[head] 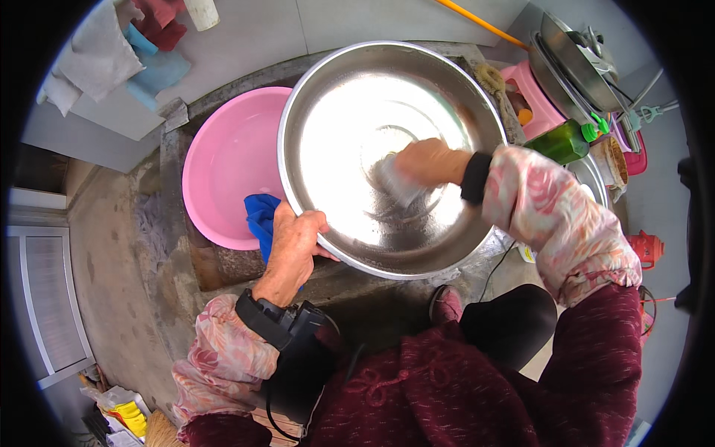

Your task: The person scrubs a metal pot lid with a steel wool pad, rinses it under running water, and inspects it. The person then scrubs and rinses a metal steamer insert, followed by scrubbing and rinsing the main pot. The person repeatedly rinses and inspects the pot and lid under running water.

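A large stainless steel basin (463,240) is tilted in front of me, its shiny inside facing up. My left hand (293,240) grips its lower left rim, thumb over the edge. A blue cloth (260,215) hangs beside that hand, partly over the rim of a pink plastic basin (206,167); whether the hand also holds the cloth I cannot tell. Inside the metal basin, my right hand (427,162) presses a greyish-white scrubber (396,181) to the bottom. Motion blurs the scrubber, so its material is unclear. Wet smears show around it.
The pink basin sits in a low concrete trough (215,271). On the right are a green bottle (561,142), a pink stool (539,112) and stacked metal pans (581,67). Cloths (100,53) hang at upper left. A thin black cable (497,265) runs near my shoe (447,304).
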Demonstrator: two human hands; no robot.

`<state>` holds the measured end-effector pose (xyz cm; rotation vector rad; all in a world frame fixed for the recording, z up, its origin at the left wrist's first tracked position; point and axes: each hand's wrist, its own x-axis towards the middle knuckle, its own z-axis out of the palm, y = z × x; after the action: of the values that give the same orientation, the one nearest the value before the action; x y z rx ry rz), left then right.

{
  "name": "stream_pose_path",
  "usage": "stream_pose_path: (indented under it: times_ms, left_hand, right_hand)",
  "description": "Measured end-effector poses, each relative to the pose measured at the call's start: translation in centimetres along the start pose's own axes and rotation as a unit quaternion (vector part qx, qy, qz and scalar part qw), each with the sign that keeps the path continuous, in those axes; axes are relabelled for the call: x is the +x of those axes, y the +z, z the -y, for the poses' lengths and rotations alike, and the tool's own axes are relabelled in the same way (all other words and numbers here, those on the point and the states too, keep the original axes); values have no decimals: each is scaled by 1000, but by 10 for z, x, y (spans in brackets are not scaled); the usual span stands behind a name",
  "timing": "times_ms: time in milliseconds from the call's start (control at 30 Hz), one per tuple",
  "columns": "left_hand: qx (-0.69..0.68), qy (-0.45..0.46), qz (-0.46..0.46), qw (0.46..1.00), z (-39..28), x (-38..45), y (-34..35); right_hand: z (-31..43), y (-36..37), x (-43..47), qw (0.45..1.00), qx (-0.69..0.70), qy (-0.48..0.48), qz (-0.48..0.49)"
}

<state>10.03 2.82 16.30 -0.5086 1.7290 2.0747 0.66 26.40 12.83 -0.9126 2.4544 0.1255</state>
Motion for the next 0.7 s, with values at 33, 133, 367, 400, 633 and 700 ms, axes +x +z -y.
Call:
stream_pose_path:
  times_ms: [33,133,367,400,633,700]
  left_hand:
    - [-9,9,18,1000,0,-1,0]
    - [-9,-20,22,1000,1,-1,4]
    - [-1,-33,6,999,3,2,4]
    - [-6,-33,9,999,3,2,2]
    - [19,-24,34,999,-1,0,6]
    - [36,-27,26,999,-1,-1,10]
  right_hand:
    - [-23,-6,-7,996,11,70,-63]
    - [-59,-27,-1,974,5,193,-122]
    - [45,-19,22,994,77,-53,-55]
    - [44,-21,16,991,105,-82,-34]
    - [-5,-33,6,988,-14,98,-114]
    - [3,-23,17,962,-31,-83,-258]
